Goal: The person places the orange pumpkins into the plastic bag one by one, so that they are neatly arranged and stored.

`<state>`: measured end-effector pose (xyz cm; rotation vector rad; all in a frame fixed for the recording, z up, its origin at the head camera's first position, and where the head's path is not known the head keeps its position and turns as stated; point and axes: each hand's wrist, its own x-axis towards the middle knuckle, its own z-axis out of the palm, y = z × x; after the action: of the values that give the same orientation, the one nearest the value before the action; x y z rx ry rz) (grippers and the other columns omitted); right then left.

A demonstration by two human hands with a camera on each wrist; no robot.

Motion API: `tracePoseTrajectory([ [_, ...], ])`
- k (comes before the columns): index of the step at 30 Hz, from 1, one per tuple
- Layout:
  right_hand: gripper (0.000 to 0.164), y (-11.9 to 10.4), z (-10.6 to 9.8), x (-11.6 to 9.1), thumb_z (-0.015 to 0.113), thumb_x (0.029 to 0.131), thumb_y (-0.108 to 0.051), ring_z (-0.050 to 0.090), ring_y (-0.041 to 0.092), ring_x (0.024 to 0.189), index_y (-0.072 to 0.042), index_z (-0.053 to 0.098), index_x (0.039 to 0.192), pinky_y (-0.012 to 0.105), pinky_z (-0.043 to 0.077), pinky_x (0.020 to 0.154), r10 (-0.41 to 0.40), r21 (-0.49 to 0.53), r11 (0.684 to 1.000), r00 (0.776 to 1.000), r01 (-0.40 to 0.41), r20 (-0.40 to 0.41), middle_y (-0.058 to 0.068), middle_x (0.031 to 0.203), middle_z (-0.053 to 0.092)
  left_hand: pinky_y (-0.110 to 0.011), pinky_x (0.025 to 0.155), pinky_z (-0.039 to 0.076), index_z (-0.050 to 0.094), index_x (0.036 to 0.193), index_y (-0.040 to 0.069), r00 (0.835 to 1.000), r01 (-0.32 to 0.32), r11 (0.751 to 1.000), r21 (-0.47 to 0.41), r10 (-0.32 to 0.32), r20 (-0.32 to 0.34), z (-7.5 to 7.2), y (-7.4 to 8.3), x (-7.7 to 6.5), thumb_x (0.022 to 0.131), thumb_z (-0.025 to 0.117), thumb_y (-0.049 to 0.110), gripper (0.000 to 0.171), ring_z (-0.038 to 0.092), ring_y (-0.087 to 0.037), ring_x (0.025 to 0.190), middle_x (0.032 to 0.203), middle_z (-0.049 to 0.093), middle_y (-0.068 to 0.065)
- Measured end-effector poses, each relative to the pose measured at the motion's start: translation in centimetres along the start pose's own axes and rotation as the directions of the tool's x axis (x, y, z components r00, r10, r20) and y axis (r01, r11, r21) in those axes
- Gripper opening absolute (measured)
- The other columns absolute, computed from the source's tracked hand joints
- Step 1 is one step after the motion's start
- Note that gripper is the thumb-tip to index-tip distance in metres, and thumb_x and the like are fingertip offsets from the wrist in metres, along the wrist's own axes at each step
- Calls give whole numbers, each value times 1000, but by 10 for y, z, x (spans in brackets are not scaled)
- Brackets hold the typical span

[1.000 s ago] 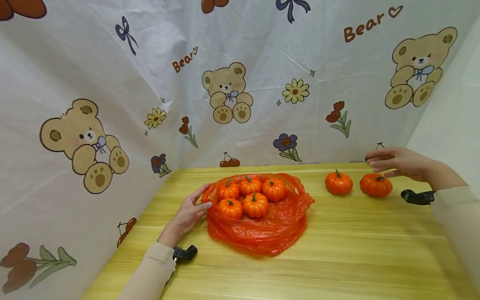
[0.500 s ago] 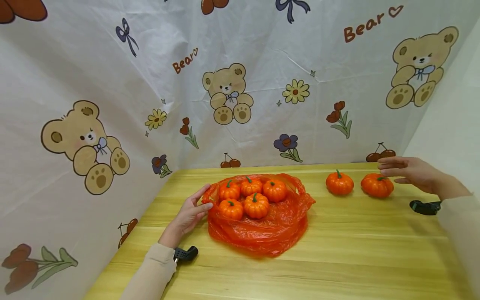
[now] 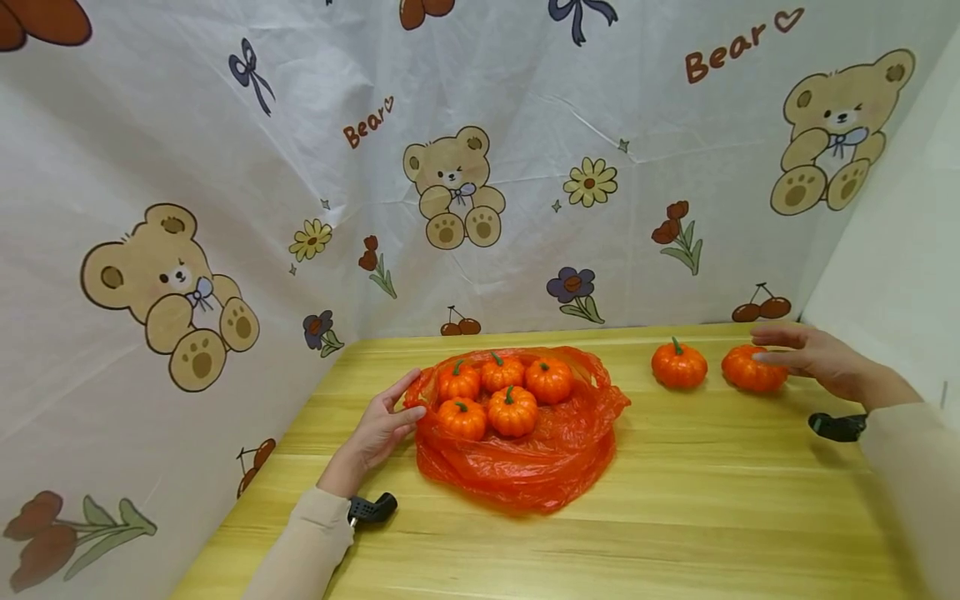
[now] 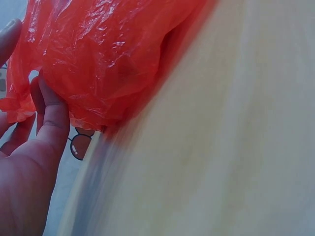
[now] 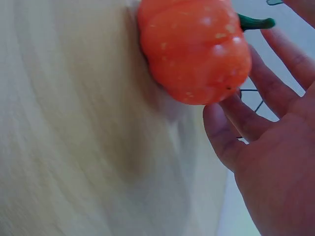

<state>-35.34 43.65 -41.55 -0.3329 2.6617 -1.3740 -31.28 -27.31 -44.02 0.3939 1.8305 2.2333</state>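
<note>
An orange-red plastic bag (image 3: 517, 475) lies spread on the table with its mouth facing up. Inside it sit several small orange pumpkins (image 3: 512, 411) with green stems. At the bag's left rim, my left hand (image 3: 382, 427) holds the plastic between thumb and fingers. The left wrist view shows the bag's crinkled side (image 4: 108, 59) beside those fingers. Two more pumpkins rest outside, at the back right: one nearer the bag (image 3: 678, 367) and one farther right (image 3: 750, 371). My right hand (image 3: 821, 362) is at the farther one, its loosely spread fingers reaching around its right side and stem.
The wooden table (image 3: 675, 517) reaches back to a white cloth (image 3: 525, 208) printed with bears and flowers. A plain white wall (image 3: 900, 275) stands close on the right. Black wrist camera mounts (image 3: 372, 508) stick out below both hands.
My right hand first drew back to the right, then came left again, so its fingers now overlap the farther pumpkin. The left hand and the bag have stayed still.
</note>
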Motion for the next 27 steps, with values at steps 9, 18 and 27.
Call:
tracePoseTrajectory([
  [9, 51, 6, 11, 1, 66, 101, -25, 47, -20, 102, -21, 47, 148, 22, 52, 84, 10, 11, 1000, 1000, -10, 1, -35, 123, 41, -28, 102, 56, 24, 165, 15, 1000, 5, 1000, 4, -5, -5, 0, -1, 1, 98, 63, -3, 80, 30, -36, 152, 173, 13, -2],
  [18, 49, 11, 15, 2, 66, 101, -25, 42, -19, 100, -35, 47, 145, 18, 49, 83, 10, -20, 1000, 1000, -10, -5, 34, 159, 25, -29, 102, 56, 24, 165, 14, 1000, -3, 1000, 1, 3, -2, -1, -1, 0, 99, 61, -4, 78, 27, -37, 153, 173, 12, -2],
  [27, 59, 9, 17, 2, 70, 98, -26, 34, -9, 109, -28, 43, 150, 12, 38, 82, 26, -55, 998, 999, -27, -21, 39, 159, 21, -29, 103, 56, 24, 165, 14, 1000, -4, 1000, 4, 4, -2, 1, 1, -1, 99, 62, -4, 78, 27, -37, 153, 173, 12, -3],
])
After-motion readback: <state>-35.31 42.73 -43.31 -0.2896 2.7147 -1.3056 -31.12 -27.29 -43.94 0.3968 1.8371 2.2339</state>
